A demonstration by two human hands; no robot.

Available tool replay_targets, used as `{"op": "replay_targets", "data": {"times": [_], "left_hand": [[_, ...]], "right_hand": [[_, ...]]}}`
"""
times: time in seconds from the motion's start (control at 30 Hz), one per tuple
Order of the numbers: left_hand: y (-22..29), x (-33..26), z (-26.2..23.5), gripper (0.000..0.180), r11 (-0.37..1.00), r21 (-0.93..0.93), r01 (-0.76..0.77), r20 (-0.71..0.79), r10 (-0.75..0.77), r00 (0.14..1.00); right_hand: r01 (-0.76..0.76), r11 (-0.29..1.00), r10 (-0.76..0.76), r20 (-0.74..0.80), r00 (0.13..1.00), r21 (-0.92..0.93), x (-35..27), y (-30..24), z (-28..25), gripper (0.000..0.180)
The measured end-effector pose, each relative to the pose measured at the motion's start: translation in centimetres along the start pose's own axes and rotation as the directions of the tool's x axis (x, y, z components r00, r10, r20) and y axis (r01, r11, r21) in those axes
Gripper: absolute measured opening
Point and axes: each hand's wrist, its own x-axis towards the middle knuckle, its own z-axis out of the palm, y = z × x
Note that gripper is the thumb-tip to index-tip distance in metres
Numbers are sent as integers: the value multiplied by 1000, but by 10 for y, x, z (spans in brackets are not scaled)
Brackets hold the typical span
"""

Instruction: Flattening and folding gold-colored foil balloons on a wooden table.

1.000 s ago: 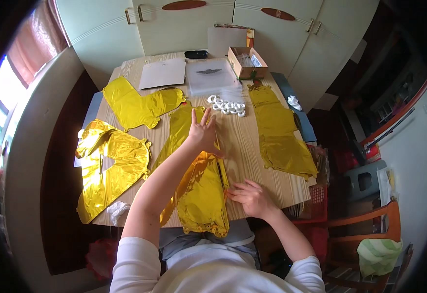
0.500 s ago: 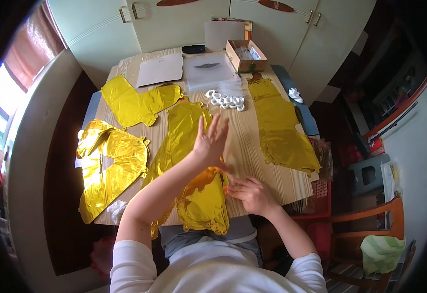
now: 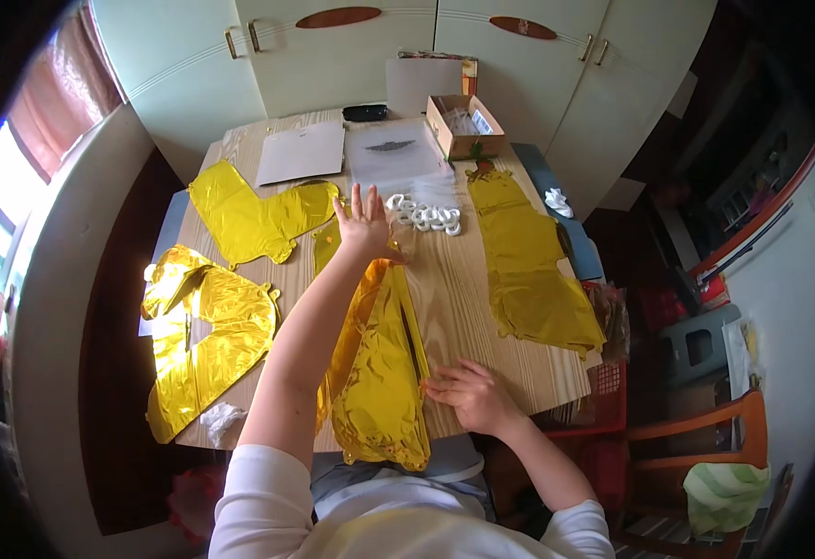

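A gold foil balloon [image 3: 379, 391], flat and folded lengthwise, lies in front of me, its near end hanging past the table edge. My left hand [image 3: 365, 233] reaches over its far end, fingers spread and thumb stretched out to the right by the fold. The forearm covers part of the foil. At the balloon's near right edge is my right hand [image 3: 474, 396], its fingertips and thumb closed on the foil's border. How firmly it grips cannot be made out.
More flat gold foil balloons lie on the wooden table: one far left [image 3: 249, 214], one near left [image 3: 212, 326], one right [image 3: 528, 261]. White rings [image 3: 426, 217], clear plastic bags [image 3: 398, 154], a white sheet [image 3: 300, 154] and a cardboard box [image 3: 463, 130] stand farther back. A wooden chair [image 3: 696, 419] is at right.
My left hand has moved away from me and slightly left, toward the balloon's far end. The folded foil now lies longer and straighter. My right hand stays by its right edge.
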Motion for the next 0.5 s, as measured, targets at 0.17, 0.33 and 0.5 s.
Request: {"op": "replay_targets", "data": {"times": [0.17,0.33,0.5], "left_hand": [[-9,8,8,132,998,-16,60,-119,-61,991],[-23,-24,21,112,1000,-26,2,-240,-8,971],[-75,-123,9,91,957,-247,-150,-145,117,982]], "right_hand": [[15,1000,-15,-7,1000,-8,1,0,-1,26],[22,999,-22,-7,1000,-24,0,0,1,25],[14,1000,-14,18,1000,11,-3,3,-2,27]]}}
